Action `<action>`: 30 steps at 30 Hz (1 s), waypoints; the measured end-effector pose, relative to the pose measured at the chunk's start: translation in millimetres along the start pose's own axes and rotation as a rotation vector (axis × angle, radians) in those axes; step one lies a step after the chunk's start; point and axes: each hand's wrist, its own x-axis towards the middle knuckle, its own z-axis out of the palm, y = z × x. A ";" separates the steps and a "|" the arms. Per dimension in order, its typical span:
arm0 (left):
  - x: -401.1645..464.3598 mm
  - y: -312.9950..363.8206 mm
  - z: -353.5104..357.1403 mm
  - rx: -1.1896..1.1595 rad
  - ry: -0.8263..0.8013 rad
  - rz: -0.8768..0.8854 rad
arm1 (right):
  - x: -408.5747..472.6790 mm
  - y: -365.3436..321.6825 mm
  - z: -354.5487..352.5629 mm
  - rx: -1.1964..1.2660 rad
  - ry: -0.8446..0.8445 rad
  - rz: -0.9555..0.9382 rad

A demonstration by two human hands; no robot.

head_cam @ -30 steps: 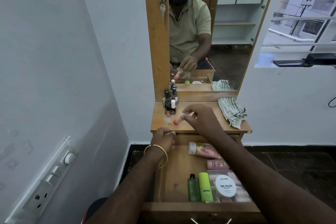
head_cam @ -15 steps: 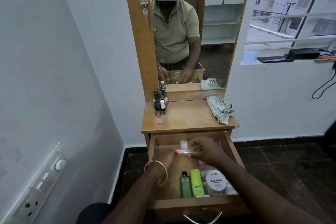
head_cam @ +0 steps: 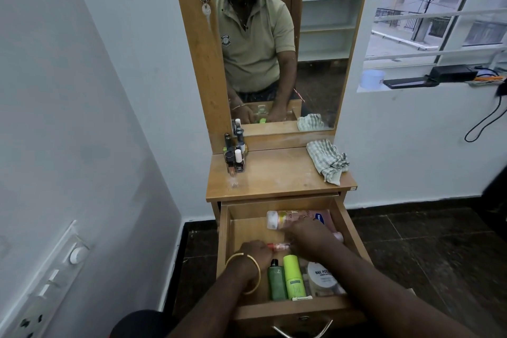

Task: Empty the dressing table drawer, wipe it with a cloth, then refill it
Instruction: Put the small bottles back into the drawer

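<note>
The drawer of the dressing table was pulled fully out below the wooden top, and its front edge and metal handle were cut off in part at the bottom of the view. Inside it, a small tube with a red cap was held level over the middle of the drawer floor, its right end pinched by the curled fingers of the right hand and its red end met by the left hand; whether the left fingers were closed round the tube or only touching it could not be told. A gold bangle was worn on the left wrist. A pink bottle with a white cap was laid on its side along the back wall, its right part hidden by the right hand. Toward the front, a dark green bottle and a lime green bottle were laid side by side, and beside them a round white jar of nail polish remover pads was partly covered by the right forearm. On the top, a cluster of small bottles was stood at the back left, too small to be told apart, and a checked cloth was left crumpled at the right edge. The mirror behind them reflected the person, with both hands seen low in the drawer.
</note>
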 end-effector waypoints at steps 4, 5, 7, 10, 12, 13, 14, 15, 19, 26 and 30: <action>1.3 -1.0 1.5 0.027 -0.003 0.020 | -0.3 -0.7 1.2 0.005 0.014 0.009; 1.0 -0.6 0.7 0.058 -0.007 0.021 | 0.7 -1.1 0.4 0.026 0.029 0.014; 3.9 0.5 -3.5 0.099 0.013 0.023 | 5.3 -3.4 -7.1 0.036 0.078 0.015; 5.2 8.2 -22.1 0.069 0.127 0.100 | 17.2 -12.9 -30.0 0.056 0.244 0.014; 5.8 14.9 -45.0 0.054 0.278 0.212 | 29.8 -22.7 -46.9 0.098 0.378 0.016; 6.0 18.2 -58.3 0.064 0.381 0.265 | 36.4 -28.3 -55.4 0.133 0.443 0.015; 7.6 21.3 -71.2 0.082 0.492 0.312 | 45.0 -33.5 -62.2 0.169 0.498 0.018; 11.1 23.4 -82.8 0.098 0.590 0.352 | 53.7 -38.9 -68.8 0.186 0.540 0.018; 30.0 30.5 -114.0 0.238 0.767 0.347 | 88.1 -58.7 -88.7 0.125 0.608 0.023; 50.8 26.3 -126.4 0.464 0.829 0.316 | 124.9 -69.7 -90.8 0.018 0.532 0.047; 48.1 21.9 -123.9 0.544 0.842 0.366 | 129.1 -67.0 -82.3 0.014 0.594 0.026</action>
